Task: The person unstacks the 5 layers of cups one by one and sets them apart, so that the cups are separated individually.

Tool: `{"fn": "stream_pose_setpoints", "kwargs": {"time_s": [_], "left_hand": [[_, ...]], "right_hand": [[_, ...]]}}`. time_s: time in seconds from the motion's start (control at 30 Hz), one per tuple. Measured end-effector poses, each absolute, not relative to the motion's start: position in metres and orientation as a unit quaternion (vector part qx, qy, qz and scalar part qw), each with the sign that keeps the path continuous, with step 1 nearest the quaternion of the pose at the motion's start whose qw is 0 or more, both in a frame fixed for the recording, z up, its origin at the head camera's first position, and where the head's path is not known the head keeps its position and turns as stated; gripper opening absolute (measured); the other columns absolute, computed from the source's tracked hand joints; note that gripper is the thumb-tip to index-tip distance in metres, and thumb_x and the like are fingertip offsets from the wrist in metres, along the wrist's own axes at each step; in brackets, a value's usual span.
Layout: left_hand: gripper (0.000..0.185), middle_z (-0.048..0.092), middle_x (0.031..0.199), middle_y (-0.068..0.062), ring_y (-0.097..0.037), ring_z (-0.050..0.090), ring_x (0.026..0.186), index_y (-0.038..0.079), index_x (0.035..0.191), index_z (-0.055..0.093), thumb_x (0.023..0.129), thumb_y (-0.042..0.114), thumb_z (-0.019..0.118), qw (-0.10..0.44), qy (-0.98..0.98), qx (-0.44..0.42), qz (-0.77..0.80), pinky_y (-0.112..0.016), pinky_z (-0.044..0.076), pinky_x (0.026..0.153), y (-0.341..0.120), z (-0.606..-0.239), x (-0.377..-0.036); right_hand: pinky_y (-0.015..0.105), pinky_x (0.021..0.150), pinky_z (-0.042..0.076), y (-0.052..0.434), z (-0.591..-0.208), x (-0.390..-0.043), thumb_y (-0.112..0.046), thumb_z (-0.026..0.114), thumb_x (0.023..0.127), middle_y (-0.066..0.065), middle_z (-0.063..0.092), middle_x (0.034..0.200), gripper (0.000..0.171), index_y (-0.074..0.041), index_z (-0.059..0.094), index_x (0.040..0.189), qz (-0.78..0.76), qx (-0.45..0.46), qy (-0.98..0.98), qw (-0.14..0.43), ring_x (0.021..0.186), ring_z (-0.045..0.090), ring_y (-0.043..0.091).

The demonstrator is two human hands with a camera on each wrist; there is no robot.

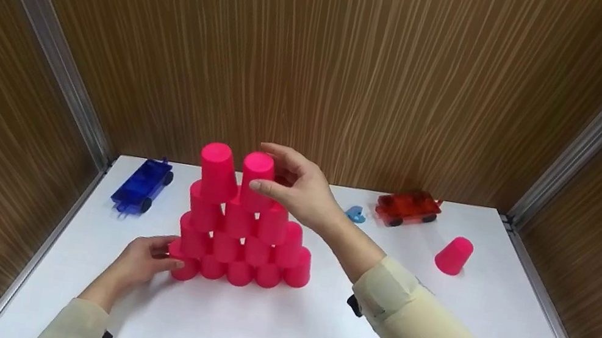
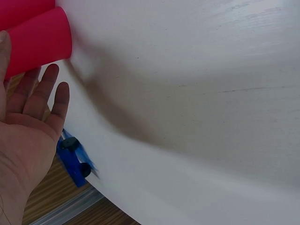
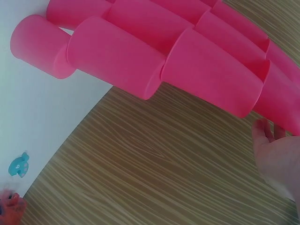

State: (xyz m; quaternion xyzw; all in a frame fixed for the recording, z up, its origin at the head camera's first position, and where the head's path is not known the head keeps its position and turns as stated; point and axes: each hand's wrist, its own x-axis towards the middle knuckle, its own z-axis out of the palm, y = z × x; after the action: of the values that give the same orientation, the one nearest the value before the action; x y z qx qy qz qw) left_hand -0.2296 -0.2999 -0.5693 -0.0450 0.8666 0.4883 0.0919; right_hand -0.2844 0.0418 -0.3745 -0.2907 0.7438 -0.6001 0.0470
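A pyramid of upturned pink cups [image 1: 245,240] stands on the white table [image 1: 272,331], with two cups in its top row. My right hand [image 1: 274,172] grips the top right cup [image 1: 257,169], thumb in front and fingers curled behind it. The other top cup [image 1: 216,169] stands free beside it. My left hand [image 1: 161,254] rests on the table with straight fingers against the bottom-left cup [image 1: 184,267]. The left wrist view shows that palm [image 2: 33,117] open beside the cup [image 2: 40,40]. In the right wrist view the cup rows [image 3: 154,56] fill the top of the frame.
A lone pink cup [image 1: 453,255] stands upturned at the right. A red toy car [image 1: 407,207] and a small teal piece [image 1: 355,214] lie at the back right, and a blue toy car [image 1: 143,186] at the back left. Wood-grain walls enclose the table.
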Motion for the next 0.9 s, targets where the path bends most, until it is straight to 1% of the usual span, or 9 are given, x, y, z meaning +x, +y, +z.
{"fn": "stream_pose_setpoints", "kwargs": {"time_s": [0.13, 0.27, 0.5, 0.7, 0.9], "left_hand": [[0.062, 0.072, 0.131, -0.011, -0.034, 0.067, 0.125, 0.007, 0.149, 0.062, 0.094, 0.024, 0.084, 0.085, 0.868, -0.039, 0.488, -0.050, 0.057, 0.103, -0.2995, -0.5698, -0.2310], [0.062, 0.072, 0.131, -0.010, -0.034, 0.067, 0.124, 0.008, 0.148, 0.062, 0.093, 0.024, 0.085, 0.084, 0.865, -0.041, 0.492, -0.050, 0.056, 0.103, -0.2979, -0.5697, -0.2324], [0.063, 0.072, 0.131, -0.012, -0.035, 0.067, 0.124, 0.007, 0.149, 0.062, 0.093, 0.025, 0.085, 0.085, 0.866, -0.036, 0.492, -0.052, 0.056, 0.104, -0.2976, -0.5705, -0.2330], [0.061, 0.073, 0.130, -0.012, -0.034, 0.068, 0.122, 0.006, 0.147, 0.063, 0.093, 0.023, 0.085, 0.080, 0.865, -0.035, 0.495, -0.051, 0.056, 0.104, -0.2973, -0.5715, -0.2346], [0.060, 0.073, 0.128, -0.012, -0.033, 0.070, 0.120, 0.004, 0.146, 0.064, 0.092, 0.020, 0.085, 0.074, 0.861, -0.034, 0.502, -0.047, 0.057, 0.102, -0.2967, -0.5730, -0.2344]], "right_hand": [[0.038, 0.097, 0.060, 0.0415, -0.3763, -0.2843, -0.024, 0.086, 0.092, 0.000, 0.065, 0.135, 0.070, -0.017, 0.054, 0.154, -0.598, -0.285, 0.748, 0.048, 0.120, 0.066, 0.021], [0.038, 0.097, 0.060, 0.0411, -0.3774, -0.2848, -0.024, 0.086, 0.092, 0.000, 0.064, 0.137, 0.071, -0.018, 0.053, 0.155, -0.595, -0.281, 0.752, 0.048, 0.120, 0.065, 0.021], [0.038, 0.098, 0.059, 0.0418, -0.3800, -0.2863, -0.022, 0.086, 0.092, 0.000, 0.065, 0.137, 0.072, -0.021, 0.052, 0.156, -0.591, -0.273, 0.757, 0.056, 0.121, 0.065, 0.020], [0.038, 0.097, 0.060, 0.0437, -0.3808, -0.2858, -0.022, 0.086, 0.091, 0.000, 0.065, 0.136, 0.072, -0.023, 0.053, 0.155, -0.593, -0.269, 0.756, 0.058, 0.121, 0.066, 0.021], [0.039, 0.097, 0.060, 0.0484, -0.3782, -0.2866, -0.022, 0.085, 0.093, 0.002, 0.066, 0.136, 0.070, -0.021, 0.053, 0.155, -0.603, -0.285, 0.744, 0.048, 0.120, 0.066, 0.023]]}}
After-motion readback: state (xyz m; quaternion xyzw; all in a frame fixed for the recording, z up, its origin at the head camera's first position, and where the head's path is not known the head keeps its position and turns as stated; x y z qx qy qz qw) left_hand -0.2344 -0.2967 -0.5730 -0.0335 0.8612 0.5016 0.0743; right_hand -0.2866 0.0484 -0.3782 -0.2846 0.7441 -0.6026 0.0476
